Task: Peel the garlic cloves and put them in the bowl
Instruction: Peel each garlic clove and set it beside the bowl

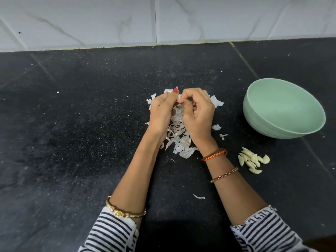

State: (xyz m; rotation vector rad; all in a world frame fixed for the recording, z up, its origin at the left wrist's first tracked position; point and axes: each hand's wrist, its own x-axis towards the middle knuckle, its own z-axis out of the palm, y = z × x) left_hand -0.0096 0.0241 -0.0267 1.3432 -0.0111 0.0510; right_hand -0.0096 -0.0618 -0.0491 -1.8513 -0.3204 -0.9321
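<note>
- A garlic clove [179, 101] is pinched between the two hands, above the heap of papery skins [179, 135]; only a pale sliver of it shows between the fingertips, and how much skin it still wears cannot be told
- The left hand [161, 111] has its fingers curled in, thumb and forefinger closed on the clove from the side away from the bowl; a red-painted nail sits at the top of the pinch
- The right hand [198, 113] mirrors it from the bowl side, fingers bent and clamped on the same clove, fingertips touching those of the left hand
- Peeled cloves [253, 161] lie in a small cluster on the tabletop [81, 124], just in front of the bowl and beside the right wrist, apart from the skins
- The bowl [283, 108] is pale green and upright, well to the right of the hands; no cloves show in the part of its inside that is visible
- Loose scraps of skin lie scattered between the heap and the bowl, and one strip [199, 197] lies nearer the person, between the forearms
- The tabletop is dark speckled stone; beyond the bowl it meets a wall of white marbled tiles [109, 20]
- Bangles and striped sleeves [112, 231] show on both forearms
</note>
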